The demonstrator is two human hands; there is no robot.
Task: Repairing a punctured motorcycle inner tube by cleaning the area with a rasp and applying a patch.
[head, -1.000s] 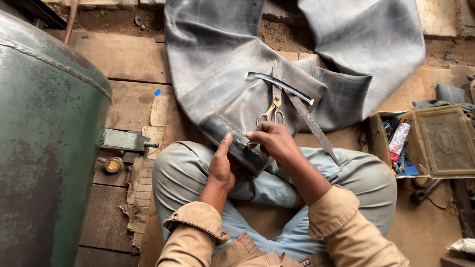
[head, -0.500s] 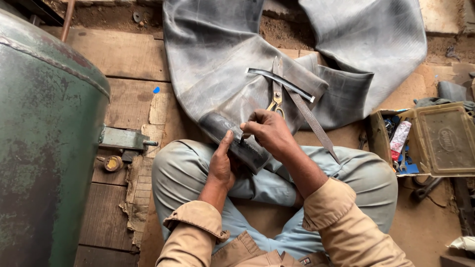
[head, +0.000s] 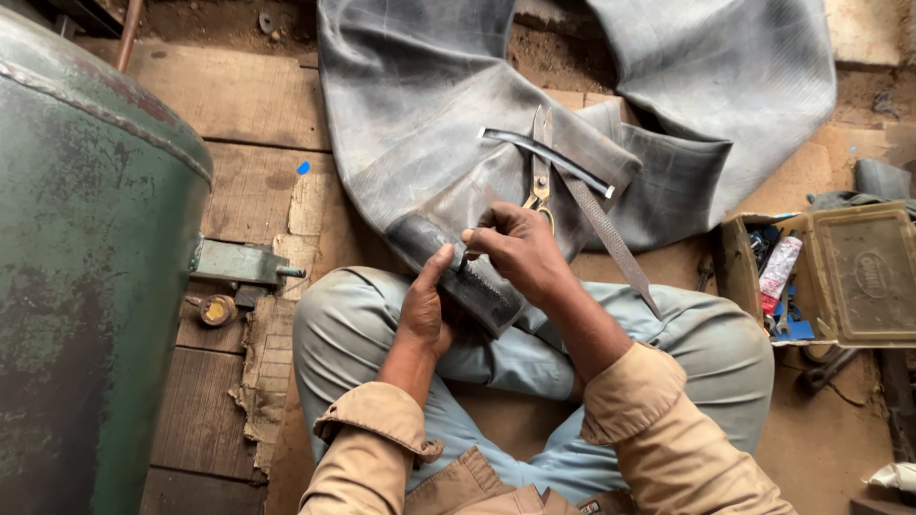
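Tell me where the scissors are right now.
In the head view, the scissors lie on the grey inner tube, just above the right hand, beside the long metal file.

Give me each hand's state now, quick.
Left hand: open, fingers flat against the dark rubber roll.
Right hand: fingers pinched closed at the roll's top; what they grip cannot be told.

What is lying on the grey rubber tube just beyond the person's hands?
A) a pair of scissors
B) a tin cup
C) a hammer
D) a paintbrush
A: a pair of scissors lies on the rubber tube, blades pointing away from the right hand.
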